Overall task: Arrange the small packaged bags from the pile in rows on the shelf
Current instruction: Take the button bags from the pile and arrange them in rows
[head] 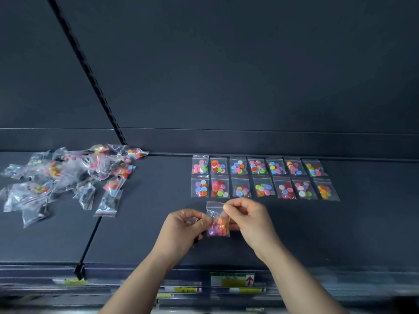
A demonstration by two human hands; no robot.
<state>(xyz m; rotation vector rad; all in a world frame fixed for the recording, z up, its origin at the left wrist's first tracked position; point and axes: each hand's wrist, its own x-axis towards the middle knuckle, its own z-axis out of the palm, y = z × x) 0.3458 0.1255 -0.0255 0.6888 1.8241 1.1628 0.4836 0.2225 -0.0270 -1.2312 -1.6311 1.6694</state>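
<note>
A loose pile of small clear bags point(68, 177) with coloured buttons lies on the left of the dark shelf point(158, 223). On the right, two neat rows of bags point(263, 177) lie side by side, several in each. Just below the left end of the rows, a bag of purple and orange buttons point(218, 225) is held upright above the shelf. My right hand point(249, 220) pinches its top right corner. My left hand point(183, 227) pinches its left edge and also holds another clear bag point(191, 220) in its fingers.
A black slotted upright point(99, 96) runs down the back panel to the pile. A dark seam point(90, 241) splits the shelf into two sections. Price labels point(231, 279) sit along the shelf's front edge below my arms.
</note>
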